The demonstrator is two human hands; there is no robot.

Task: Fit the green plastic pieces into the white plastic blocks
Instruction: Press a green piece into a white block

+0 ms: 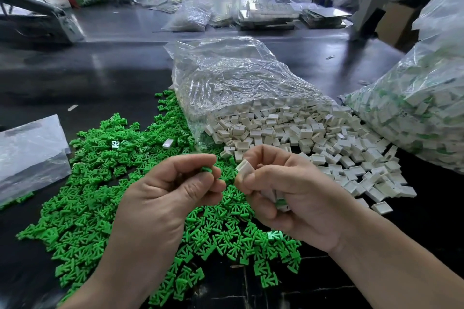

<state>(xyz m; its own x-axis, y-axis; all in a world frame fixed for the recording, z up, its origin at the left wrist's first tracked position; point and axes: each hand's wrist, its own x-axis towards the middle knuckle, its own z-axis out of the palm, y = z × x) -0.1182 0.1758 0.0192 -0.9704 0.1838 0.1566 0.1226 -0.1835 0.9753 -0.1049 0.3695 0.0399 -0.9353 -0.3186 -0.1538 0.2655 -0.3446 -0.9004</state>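
Observation:
My left hand (pixel 175 183) pinches a small green piece (pixel 207 169) between thumb and fingertips; most of the piece is hidden. My right hand (pixel 283 193) pinches a white block (pixel 244 167) at its fingertips, a short gap from the green piece. More white blocks, one with green in it (pixel 280 203), sit tucked in the right palm. A wide heap of loose green pieces (pixel 105 183) covers the black table under both hands. Loose white blocks (pixel 313 140) spill from a clear bag (pixel 233 78) just beyond my hands.
A large clear bag of white blocks with green inside (pixel 421 108) stands at the right. A flat clear bag (pixel 30 148) lies at the left. Trays, bags and a metal frame post (pixel 371 0) crowd the far side of the dark table (pixel 113 70).

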